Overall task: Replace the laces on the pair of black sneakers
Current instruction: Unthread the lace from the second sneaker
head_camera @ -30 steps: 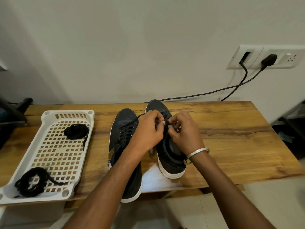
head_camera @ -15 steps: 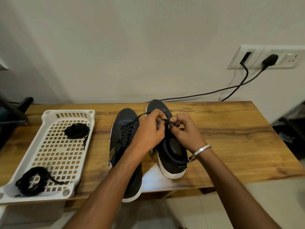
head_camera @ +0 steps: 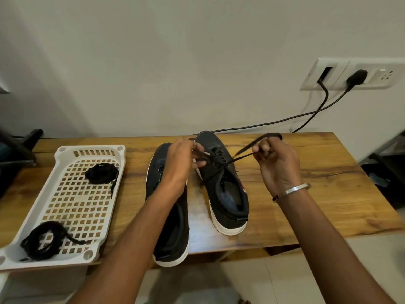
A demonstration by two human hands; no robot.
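Your right hand [head_camera: 277, 163] has its grip clamped on a lace loop [head_camera: 258, 145] and your left hand [head_camera: 183, 163] pinches the other end, pulling apart, likely to tighten the bow on the right sneaker [head_camera: 221, 183] on the table [head_camera: 317, 183]. 2 coiled laces [head_camera: 102, 173] wait in the tray [head_camera: 65, 150].

A table [head_camera: 328, 194] filled the lower middle of the frame, against a wall [head_camera: 175, 62]. On its left part sat a tray [head_camera: 65, 154] with one lace bundle [head_camera: 102, 173] at its upper right and another [head_camera: 45, 240] at its lower left. Two sneakers lay side by side at centre, the left sneaker [head_camera: 173, 233] nearer the frame's bottom than the right sneaker [head_camera: 225, 194]. A socket plate [head_camera: 355, 73] sat upper right.
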